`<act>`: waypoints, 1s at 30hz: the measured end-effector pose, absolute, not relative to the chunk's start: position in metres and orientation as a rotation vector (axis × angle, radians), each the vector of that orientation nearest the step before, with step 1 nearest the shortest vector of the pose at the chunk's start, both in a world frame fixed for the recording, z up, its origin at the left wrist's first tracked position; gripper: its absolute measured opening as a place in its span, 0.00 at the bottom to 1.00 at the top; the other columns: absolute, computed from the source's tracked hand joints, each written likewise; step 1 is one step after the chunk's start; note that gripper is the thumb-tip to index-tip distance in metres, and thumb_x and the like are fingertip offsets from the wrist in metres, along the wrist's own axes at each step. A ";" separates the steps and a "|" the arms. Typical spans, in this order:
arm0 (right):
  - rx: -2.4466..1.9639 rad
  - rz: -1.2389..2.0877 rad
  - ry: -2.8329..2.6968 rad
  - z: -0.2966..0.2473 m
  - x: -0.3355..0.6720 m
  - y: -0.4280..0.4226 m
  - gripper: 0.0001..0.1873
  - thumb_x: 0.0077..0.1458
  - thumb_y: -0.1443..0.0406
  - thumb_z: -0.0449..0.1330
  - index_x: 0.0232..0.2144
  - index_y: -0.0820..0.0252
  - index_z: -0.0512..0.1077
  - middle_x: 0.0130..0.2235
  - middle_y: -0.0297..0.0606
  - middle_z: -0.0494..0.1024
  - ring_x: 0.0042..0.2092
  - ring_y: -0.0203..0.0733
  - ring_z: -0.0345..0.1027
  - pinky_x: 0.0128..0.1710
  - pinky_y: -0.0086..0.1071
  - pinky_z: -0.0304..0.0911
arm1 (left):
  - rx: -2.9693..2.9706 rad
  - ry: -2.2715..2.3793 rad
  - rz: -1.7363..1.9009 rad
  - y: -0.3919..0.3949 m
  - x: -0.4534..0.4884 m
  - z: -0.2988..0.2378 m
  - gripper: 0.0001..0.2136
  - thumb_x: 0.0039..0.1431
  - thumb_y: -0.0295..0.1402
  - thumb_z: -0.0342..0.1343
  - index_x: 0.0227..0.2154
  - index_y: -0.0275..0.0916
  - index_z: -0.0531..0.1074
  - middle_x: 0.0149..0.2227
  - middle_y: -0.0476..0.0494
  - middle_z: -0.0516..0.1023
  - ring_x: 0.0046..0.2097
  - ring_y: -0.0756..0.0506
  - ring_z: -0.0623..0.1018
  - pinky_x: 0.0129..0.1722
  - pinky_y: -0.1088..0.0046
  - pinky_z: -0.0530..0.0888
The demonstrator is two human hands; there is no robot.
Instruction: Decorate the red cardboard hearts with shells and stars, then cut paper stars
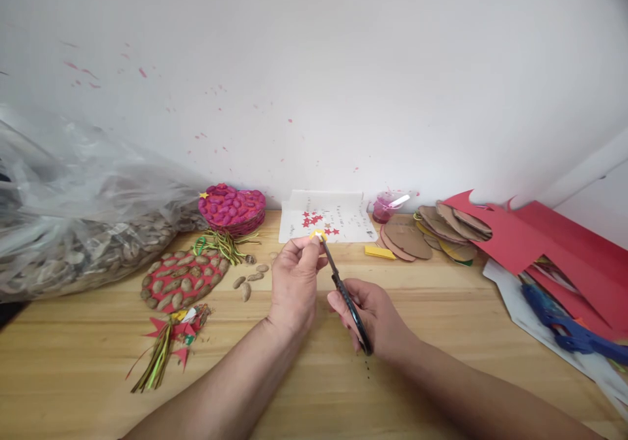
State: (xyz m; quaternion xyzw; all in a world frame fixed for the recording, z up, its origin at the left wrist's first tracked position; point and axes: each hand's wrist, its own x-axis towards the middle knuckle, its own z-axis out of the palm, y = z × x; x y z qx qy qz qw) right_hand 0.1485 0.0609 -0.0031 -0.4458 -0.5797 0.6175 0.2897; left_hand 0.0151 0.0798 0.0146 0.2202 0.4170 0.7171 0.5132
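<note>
Above the middle of the table, my left hand [297, 280] pinches a small piece of yellow paper [318, 235] between thumb and fingers. A whitish patch shows on the piece; its exact outline is too small to make out. My right hand [367, 312] is closed around the dark handles of a pair of scissors [346, 289]. The blades point up and away, and their tips meet the yellow paper at my left fingertips. Behind the hands, a white sheet with handwriting [353, 221] bears several small red paper stars [313, 219].
At left lie a plastic bag of peanuts [98, 250], a red disc covered with peanuts [184, 280], a pink-painted peanut stack [231, 208] and a raffia bundle [159, 355]. At right are a paint cup [383, 210], cardboard discs [407, 237], red paper [579, 244] and a blue tool [564, 329].
</note>
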 end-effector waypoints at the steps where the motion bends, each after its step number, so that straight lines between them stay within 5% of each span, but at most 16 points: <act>1: -1.195 1.634 -1.560 -0.002 0.148 0.061 0.25 0.55 0.49 0.64 0.22 0.56 0.58 0.18 0.23 0.59 0.16 0.29 0.55 0.14 0.26 0.49 | 0.534 1.008 1.723 0.080 0.015 0.014 0.12 0.51 0.39 0.66 0.30 0.37 0.73 0.32 0.49 0.77 0.35 0.52 0.75 0.37 0.76 0.71; 12: -1.218 1.664 -1.536 -0.008 0.149 0.060 0.25 0.56 0.44 0.60 0.25 0.56 0.62 0.19 0.24 0.60 0.15 0.30 0.56 0.13 0.27 0.50 | 0.544 1.020 1.719 0.080 0.015 0.014 0.13 0.49 0.41 0.67 0.29 0.37 0.73 0.31 0.49 0.77 0.35 0.52 0.75 0.38 0.75 0.71; 30: -1.243 1.532 -1.649 0.003 0.149 0.060 0.25 0.55 0.49 0.63 0.20 0.56 0.59 0.16 0.24 0.59 0.18 0.30 0.52 0.19 0.29 0.46 | 0.565 1.051 1.718 0.079 0.015 0.010 0.11 0.52 0.40 0.65 0.29 0.37 0.73 0.32 0.48 0.76 0.34 0.52 0.73 0.38 0.75 0.70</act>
